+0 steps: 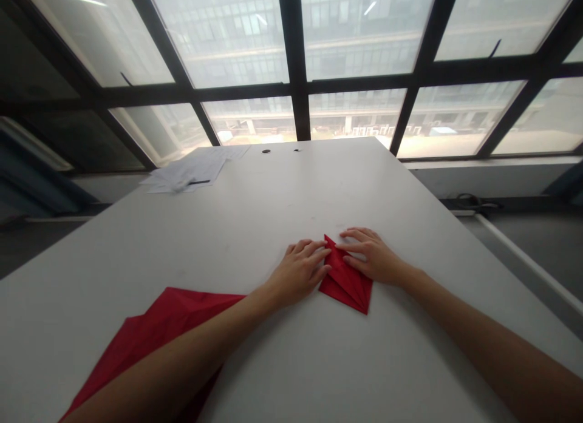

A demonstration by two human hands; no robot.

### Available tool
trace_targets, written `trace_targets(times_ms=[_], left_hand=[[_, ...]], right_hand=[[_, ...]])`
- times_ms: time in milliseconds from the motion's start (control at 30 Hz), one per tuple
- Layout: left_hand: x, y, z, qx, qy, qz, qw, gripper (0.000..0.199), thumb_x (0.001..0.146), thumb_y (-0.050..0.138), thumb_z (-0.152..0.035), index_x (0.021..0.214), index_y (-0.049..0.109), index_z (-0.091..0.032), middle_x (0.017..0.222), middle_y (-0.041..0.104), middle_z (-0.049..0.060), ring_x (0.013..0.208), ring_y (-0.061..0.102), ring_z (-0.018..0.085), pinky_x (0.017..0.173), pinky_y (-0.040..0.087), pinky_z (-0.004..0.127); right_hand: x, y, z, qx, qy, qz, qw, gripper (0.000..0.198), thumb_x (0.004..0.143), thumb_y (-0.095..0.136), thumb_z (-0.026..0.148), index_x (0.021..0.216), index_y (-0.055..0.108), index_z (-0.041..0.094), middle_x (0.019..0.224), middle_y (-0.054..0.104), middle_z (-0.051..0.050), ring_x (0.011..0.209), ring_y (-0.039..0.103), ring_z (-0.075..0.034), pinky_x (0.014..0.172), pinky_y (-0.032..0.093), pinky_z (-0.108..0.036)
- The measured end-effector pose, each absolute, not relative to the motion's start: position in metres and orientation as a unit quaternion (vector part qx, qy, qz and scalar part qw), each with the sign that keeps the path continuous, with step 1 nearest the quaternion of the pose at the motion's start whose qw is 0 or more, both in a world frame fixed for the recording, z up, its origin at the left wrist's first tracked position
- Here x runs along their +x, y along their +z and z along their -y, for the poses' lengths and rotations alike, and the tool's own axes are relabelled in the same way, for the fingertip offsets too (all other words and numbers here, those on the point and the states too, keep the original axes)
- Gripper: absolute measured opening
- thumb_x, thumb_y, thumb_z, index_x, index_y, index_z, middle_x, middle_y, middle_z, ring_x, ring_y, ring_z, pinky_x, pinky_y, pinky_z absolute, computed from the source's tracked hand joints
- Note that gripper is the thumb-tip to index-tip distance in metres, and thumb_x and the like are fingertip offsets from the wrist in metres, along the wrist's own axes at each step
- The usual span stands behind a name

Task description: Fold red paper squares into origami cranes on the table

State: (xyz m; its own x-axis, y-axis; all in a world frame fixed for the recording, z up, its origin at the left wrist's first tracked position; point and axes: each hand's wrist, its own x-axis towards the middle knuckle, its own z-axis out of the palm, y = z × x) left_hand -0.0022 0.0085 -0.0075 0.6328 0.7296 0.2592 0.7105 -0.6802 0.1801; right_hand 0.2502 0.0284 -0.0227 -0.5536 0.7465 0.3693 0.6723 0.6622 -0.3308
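Observation:
A small sheet of red paper (347, 280), folded into a kite-like shape with creases fanning from its near corner, lies flat on the white table (255, 229). My left hand (300, 270) rests on its left edge, fingers stretched out over the paper. From the other side, my right hand (370, 255) touches the upper right edge with its fingers spread. Parts of both edges are hidden under the fingertips. Under my left forearm lies a larger piece of red paper (155, 317), creased and partly covered by the arm.
White paper sheets (191, 168) are piled at the table's far left, with a dark pen (199, 182) on them. Two small round dark spots, one a hole (266, 151), show near the far edge. Large dark-framed windows (296, 65) stand beyond. A dark cable (476, 201) lies off the right side.

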Motion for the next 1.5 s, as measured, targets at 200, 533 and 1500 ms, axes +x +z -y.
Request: trace_targets(times_ms=[200, 533, 1500], left_hand=[[-0.002, -0.007, -0.009, 0.908, 0.155, -0.386, 0.043, 0.042, 0.100, 0.049, -0.043, 0.139, 0.052, -0.028, 0.147, 0.053, 0.003, 0.130, 0.046, 0.026, 0.106, 0.038, 0.046], [-0.003, -0.007, -0.009, 0.911, 0.155, -0.380, 0.050, 0.043, 0.100, 0.048, -0.043, 0.140, 0.053, -0.029, 0.146, 0.054, 0.003, 0.129, 0.046, 0.027, 0.105, 0.038, 0.046], [-0.003, 0.000, -0.006, 0.917, 0.130, -0.375, 0.038, 0.041, 0.097, 0.054, -0.047, 0.134, 0.055, -0.029, 0.141, 0.056, 0.005, 0.130, 0.043, 0.029, 0.105, 0.037, 0.047]], right_hand=[[0.250, -0.023, -0.028, -0.401, 0.068, 0.880, 0.246, 0.032, 0.093, 0.060, 0.030, 0.124, 0.068, 0.032, 0.136, 0.059, -0.008, 0.128, 0.050, -0.028, 0.110, 0.037, -0.051], [0.250, -0.020, -0.027, -0.400, 0.069, 0.887, 0.220, 0.036, 0.094, 0.057, 0.029, 0.130, 0.064, 0.032, 0.138, 0.056, -0.010, 0.130, 0.048, -0.029, 0.110, 0.035, -0.052], [0.249, -0.013, -0.024, -0.371, 0.095, 0.891, 0.243, 0.034, 0.094, 0.060, 0.030, 0.126, 0.067, 0.039, 0.139, 0.058, -0.005, 0.133, 0.046, -0.027, 0.113, 0.033, -0.053]])
